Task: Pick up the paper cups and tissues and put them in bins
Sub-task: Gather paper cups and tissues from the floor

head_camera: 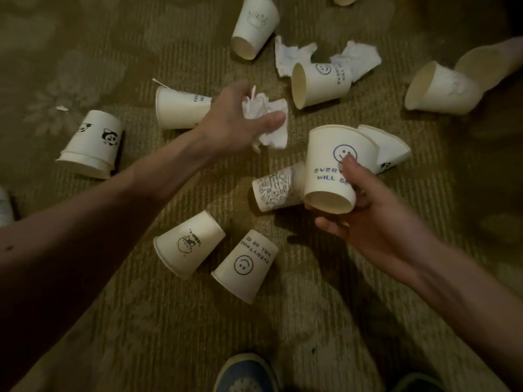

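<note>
While the left hand [237, 120] curls its fingers round a crumpled tissue [273, 128] at twelve o'clock of centre, the right hand [379, 222] grips a smiley cup [331, 165] at three o'clock, with the thumb on its side and fingers under its base. Other cups [189, 244] lie tipped on the carpet [113, 52] all round — two more tissues [291, 56] lie at one o'clock.
</note>
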